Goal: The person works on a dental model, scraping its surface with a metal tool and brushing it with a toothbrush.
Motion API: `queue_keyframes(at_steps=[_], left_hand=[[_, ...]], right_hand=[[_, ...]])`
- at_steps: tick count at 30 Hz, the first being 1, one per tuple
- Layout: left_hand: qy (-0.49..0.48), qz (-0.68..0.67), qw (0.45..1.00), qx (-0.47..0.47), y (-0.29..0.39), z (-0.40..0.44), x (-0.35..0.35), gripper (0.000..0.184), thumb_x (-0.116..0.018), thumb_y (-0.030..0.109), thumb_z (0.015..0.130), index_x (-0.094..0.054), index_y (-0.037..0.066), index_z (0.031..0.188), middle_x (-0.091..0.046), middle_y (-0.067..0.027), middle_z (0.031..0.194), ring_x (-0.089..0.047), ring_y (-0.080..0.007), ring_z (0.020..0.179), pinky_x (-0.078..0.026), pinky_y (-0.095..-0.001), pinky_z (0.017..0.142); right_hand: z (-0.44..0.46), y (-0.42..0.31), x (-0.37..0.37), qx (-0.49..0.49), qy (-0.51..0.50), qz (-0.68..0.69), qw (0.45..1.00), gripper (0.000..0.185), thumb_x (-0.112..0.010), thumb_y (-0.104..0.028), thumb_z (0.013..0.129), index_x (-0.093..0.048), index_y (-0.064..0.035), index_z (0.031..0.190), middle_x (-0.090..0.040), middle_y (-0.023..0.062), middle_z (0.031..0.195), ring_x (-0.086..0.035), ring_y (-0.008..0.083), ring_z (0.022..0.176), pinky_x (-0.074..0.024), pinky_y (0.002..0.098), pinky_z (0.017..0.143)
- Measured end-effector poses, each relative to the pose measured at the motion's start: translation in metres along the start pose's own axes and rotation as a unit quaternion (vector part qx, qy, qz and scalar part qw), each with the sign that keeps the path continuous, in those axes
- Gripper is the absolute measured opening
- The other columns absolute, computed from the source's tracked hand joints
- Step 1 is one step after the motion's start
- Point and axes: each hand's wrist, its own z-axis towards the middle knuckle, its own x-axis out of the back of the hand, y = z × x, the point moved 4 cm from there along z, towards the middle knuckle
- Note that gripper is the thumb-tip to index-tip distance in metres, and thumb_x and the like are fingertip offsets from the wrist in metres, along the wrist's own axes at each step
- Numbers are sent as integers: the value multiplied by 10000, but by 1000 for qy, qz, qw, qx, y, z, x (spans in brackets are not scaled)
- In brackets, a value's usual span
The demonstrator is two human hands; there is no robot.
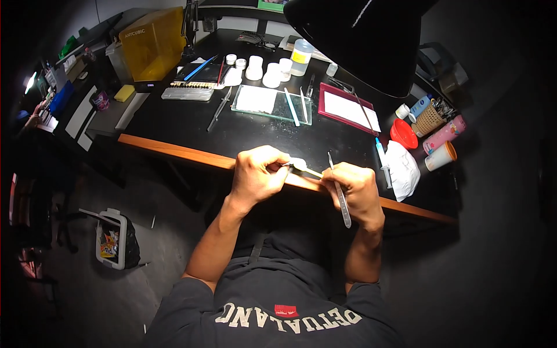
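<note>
Over the table's front edge, my left hand is closed in a pinch on a small whitish piece. My right hand is closed too, with a slim flat metal tool slanting through it; its narrow tip points away from me and its broad rounded end toward me. A thin pale-yellow strip runs between the whitish piece and the right fingers. Whether it is part of that piece cannot be made out. The fingertips partly hide the pieces.
Behind my hands lie a glass slab with white tools, a maroon pad and tweezers. White jars stand farther back. On the right are a syringe, crumpled white tissue and a red bowl. A black lamp overhangs.
</note>
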Motion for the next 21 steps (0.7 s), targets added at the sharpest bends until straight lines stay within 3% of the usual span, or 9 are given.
queue_keyframes(at_steps=[3,10,15,19,21], left_hand=[[0,2,1000,-1,1,0,0,130,-827,-46,818,-811,-33,945,-806,-115,843,-802,-155,737,-629,-268,668],[-1,16,1000,2,4,3,1,124,-835,-25,815,-814,-32,937,-799,-111,818,-799,-145,728,-628,-261,670],[-12,29,999,20,3,5,0,141,-854,14,825,-824,-28,957,-801,-109,810,-797,-135,729,-627,-255,675],[-37,13,998,56,3,8,3,171,-861,36,841,-828,-35,993,-813,-109,821,-789,-111,737,-625,-249,687],[-45,6,997,68,2,10,4,178,-859,41,850,-828,-40,1006,-818,-109,827,-781,-99,738,-622,-243,691]], right_hand=[[-1,0,1,5,38,0,999,116,-807,35,821,-736,-27,889,-740,126,832,-746,323,719,-585,383,656],[-6,-2,1,-8,-45,-14,999,147,-804,52,791,-742,-40,888,-726,119,818,-735,328,724,-573,390,649],[-4,5,-4,27,46,-11,999,143,-797,37,803,-735,-38,908,-741,118,835,-749,319,738,-581,381,653],[-5,11,-9,19,-34,-8,999,141,-844,57,840,-770,-11,939,-777,129,853,-784,264,737,-607,336,663],[-6,13,0,1,-21,-3,1000,140,-845,61,836,-771,-7,933,-777,131,849,-785,259,736,-607,331,664]])
